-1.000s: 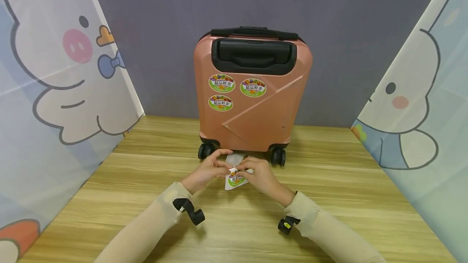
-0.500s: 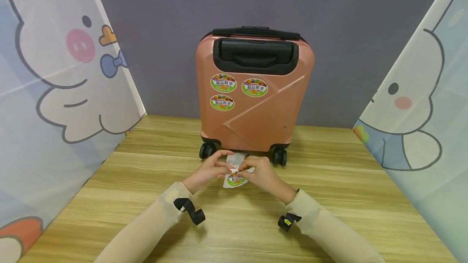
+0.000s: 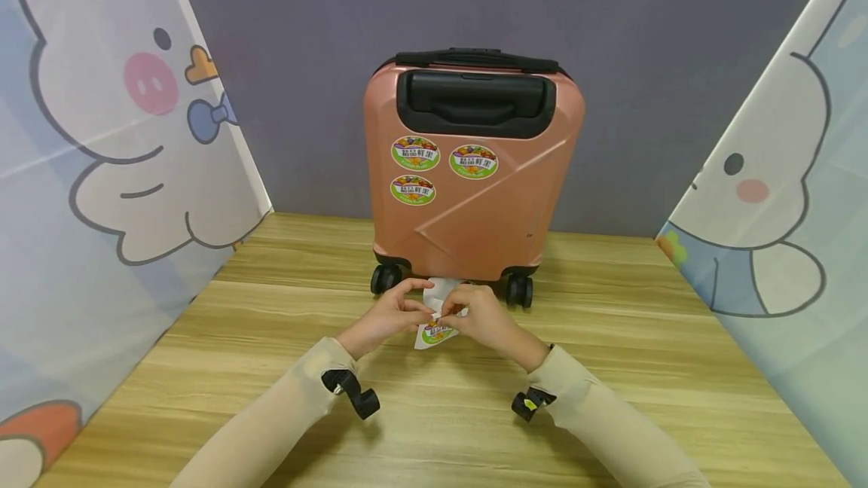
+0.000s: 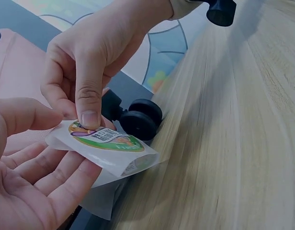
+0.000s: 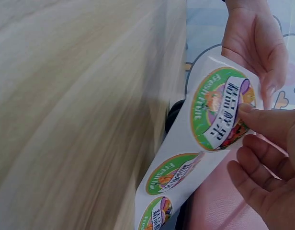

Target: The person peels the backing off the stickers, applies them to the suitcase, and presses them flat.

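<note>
Right wrist: two hands hold three stickers.

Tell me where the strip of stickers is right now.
In the head view, the strip of stickers is in the lower middle, held between the left hand and the right hand, near the bottom edge of the pink suitcase.

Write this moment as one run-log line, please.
left hand: holds sticker strip | right hand: pinches edge of one sticker | suitcase: upright, three stickers on its face
</note>
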A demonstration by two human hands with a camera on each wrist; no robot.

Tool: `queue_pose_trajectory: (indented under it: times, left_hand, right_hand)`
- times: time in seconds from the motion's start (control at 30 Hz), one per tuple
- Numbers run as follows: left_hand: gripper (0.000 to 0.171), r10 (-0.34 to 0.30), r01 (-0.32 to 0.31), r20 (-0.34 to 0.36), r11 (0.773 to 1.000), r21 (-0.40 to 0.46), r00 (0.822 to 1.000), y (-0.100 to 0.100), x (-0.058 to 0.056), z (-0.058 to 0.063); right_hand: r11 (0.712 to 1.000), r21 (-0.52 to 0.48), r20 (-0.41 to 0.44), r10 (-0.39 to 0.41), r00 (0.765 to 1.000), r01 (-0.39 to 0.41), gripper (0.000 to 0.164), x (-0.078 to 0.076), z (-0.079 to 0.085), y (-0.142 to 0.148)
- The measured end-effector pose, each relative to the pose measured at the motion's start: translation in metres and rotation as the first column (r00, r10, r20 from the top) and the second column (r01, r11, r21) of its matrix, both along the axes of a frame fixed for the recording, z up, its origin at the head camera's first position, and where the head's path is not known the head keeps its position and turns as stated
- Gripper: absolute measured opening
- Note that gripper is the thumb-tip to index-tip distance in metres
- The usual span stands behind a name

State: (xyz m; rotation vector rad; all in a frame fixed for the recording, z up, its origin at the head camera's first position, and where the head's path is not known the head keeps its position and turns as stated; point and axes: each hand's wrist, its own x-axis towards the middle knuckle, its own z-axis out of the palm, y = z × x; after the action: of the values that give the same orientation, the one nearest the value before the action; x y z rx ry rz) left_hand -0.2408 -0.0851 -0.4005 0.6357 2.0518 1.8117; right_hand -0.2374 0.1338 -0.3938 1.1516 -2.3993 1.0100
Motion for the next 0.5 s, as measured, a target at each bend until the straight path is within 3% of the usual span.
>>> queue_pose_trajectory:
  times: [0.5]
  left_hand:
    - [0.053, 0.007, -0.007, -0.004, 1.0, -0.008, 1.0, -0.0017, -0.0003, 0.001]
  right_hand:
    - [0.992, 0.123, 0.055, 0.009, 0.998, -0.016, 0.014, 0.0015, 0.0097, -0.0007]
